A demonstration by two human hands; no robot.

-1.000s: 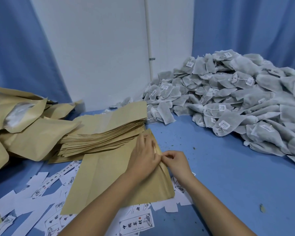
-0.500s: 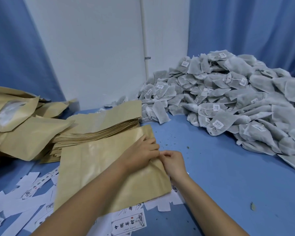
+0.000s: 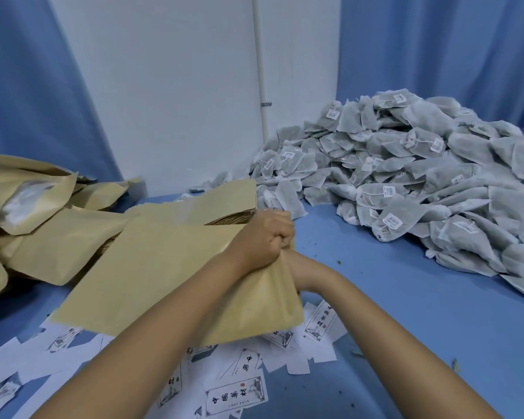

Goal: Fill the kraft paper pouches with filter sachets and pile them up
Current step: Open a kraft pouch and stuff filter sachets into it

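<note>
The left hand grips the mouth of a paper pouch at the tabletop middle; the right hand is mostly hidden behind it, grip unclear

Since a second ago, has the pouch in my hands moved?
Yes, the pouch lifted, now hiding most of the stack of flat pouches behind it.

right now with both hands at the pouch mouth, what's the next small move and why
Probably draw the right hand out toward the sachet heap for a sachet. The left hand grips the kraft pouch at its top edge, the right hand's fingers are hidden at its mouth, and neither hand visibly holds a sachet.
</note>
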